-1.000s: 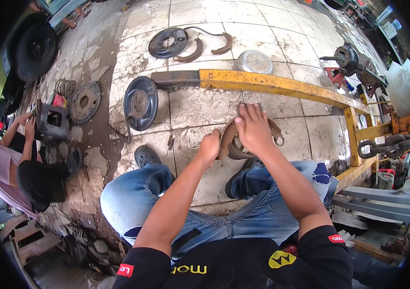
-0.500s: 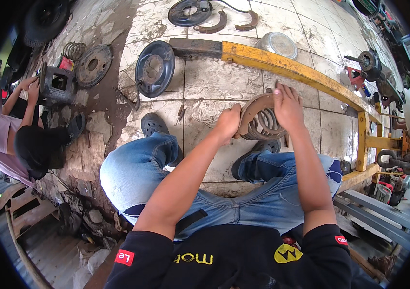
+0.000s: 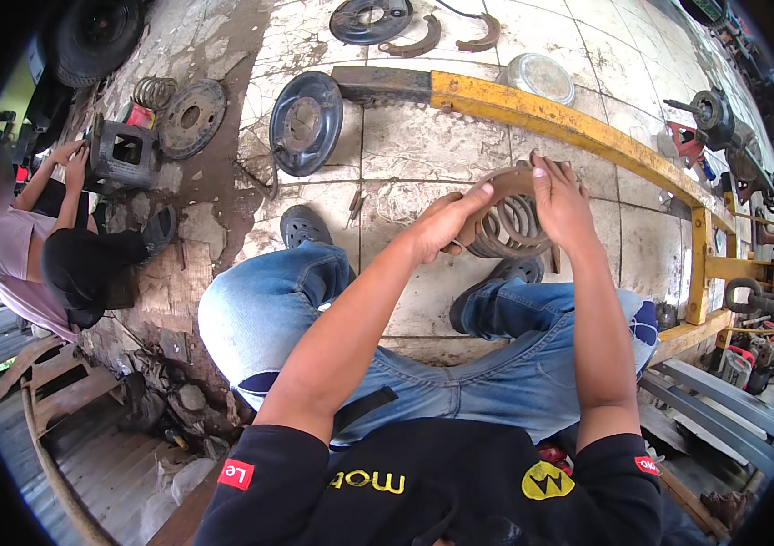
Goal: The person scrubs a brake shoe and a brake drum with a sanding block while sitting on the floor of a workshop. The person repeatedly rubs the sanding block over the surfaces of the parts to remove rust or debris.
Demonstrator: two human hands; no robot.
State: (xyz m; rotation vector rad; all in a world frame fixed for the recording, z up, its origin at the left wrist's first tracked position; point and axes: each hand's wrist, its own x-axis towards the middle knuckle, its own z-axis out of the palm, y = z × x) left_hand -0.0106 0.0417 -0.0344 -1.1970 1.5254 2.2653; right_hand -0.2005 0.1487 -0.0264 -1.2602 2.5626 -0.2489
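The left hand [image 3: 453, 221] is closed around the near left end of a curved brake shoe [image 3: 508, 183], thumb along its face; the right hand [image 3: 563, 202] lies against the far right end, fingers nearly straight, and whether it grips cannot be told. Ahead of both hands, bare tiled floor [image 3: 432, 146] runs to the edge of a yellow beam [image 3: 532, 114]; more tile opens right of the right hand as far as the frame's yellow upright [image 3: 699, 264]. Left of the left hand, room reaches to a black dished plate [image 3: 306, 125]. Toward the body, a dark clog [image 3: 519, 270] closes the space just below the hands. The shoe bows away from the body, its long axis slanting from near left to far right, above a coil spring [image 3: 519, 241] between the hands.
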